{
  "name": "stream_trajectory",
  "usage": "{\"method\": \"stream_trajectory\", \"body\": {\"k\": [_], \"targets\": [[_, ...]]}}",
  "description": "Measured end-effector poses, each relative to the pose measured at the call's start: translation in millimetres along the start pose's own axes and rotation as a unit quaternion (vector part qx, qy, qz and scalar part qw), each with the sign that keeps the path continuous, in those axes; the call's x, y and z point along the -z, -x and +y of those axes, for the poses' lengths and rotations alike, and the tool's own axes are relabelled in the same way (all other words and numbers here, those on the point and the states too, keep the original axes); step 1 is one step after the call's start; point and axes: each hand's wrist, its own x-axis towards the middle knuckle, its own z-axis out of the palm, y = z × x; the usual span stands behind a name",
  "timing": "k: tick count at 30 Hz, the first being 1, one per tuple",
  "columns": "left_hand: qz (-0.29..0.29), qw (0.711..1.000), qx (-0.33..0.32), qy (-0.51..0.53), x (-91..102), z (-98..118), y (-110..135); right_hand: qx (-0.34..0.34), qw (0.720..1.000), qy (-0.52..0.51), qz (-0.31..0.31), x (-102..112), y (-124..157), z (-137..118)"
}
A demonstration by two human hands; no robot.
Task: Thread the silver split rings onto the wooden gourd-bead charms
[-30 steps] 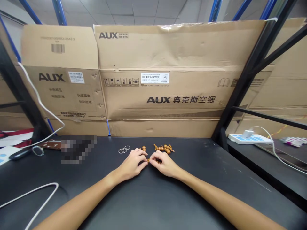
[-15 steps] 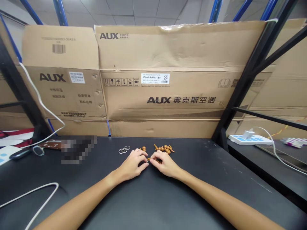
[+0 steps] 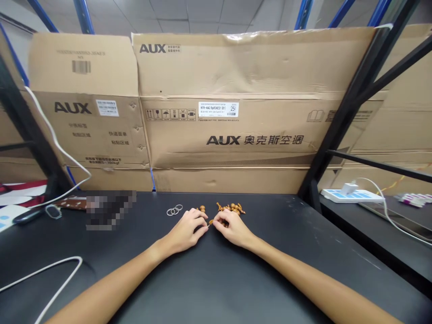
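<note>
In the middle of the dark table, my left hand (image 3: 189, 229) pinches a thin pale piece (image 3: 208, 226) that looks like the edge of a metal ring, mostly hidden by the fingertips. My right hand (image 3: 232, 230) is closed on a small brown gourd pendant, with its orange-yellow cord end (image 3: 211, 222) showing between the hands. The fingertips of both hands are close together. Just beyond my right hand lies a cluster of brown gourd pendants (image 3: 233, 208). One more gourd pendant (image 3: 202, 209) rests behind my left fingers. Left of that hand lie three silver rings (image 3: 174, 210), overlapping.
Large cardboard boxes (image 3: 222, 153) stand upright behind the table (image 3: 209, 288). A white cable (image 3: 64, 265) loops at the left front. A blurred-out dark object (image 3: 110, 210) lies at the left. Black shelf posts (image 3: 337, 121) flank the table; a white power strip (image 3: 351, 195) sits at the right.
Both hands stay in nearly the same place, with small finger movements. The right fingertips have shifted slightly, and more of the orange-yellow cord end shows between the hands.
</note>
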Motion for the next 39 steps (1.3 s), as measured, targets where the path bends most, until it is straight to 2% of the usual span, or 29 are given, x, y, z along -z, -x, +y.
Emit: {"method": "stream_trajectory", "body": {"k": [7, 15, 22, 27, 30, 33, 39], "targets": [[0.006, 1.0, -0.005, -0.007, -1.4, -2, 1, 0.046, 0.998, -0.016, -0.029, 0, 4, -8], [0.016, 1.0, -0.025, -0.002, 1.5, -1, -1, -0.008, 0.999, 0.042, 0.029, 4, -3, 6], [0.076, 0.986, 0.057, -0.139, 14.0, -22, -1, 0.013, 0.983, 0.181, 0.043, 8, -2, 12], [0.093, 0.973, 0.118, -0.178, 13.0, -35, 1, 0.013, 0.972, 0.231, 0.053, 6, -2, 20], [0.076, 0.976, 0.105, -0.172, 9.7, -32, 2, 0.007, 0.968, 0.24, 0.072, 6, -3, 22], [0.025, 0.987, 0.056, -0.147, 7.8, -24, 1, 0.019, 0.97, 0.229, 0.075, 7, -2, 17], [-0.035, 0.999, -0.01, -0.041, 8.5, -7, 1, 0.108, 0.976, 0.186, 0.019, 4, 4, 0]]}}
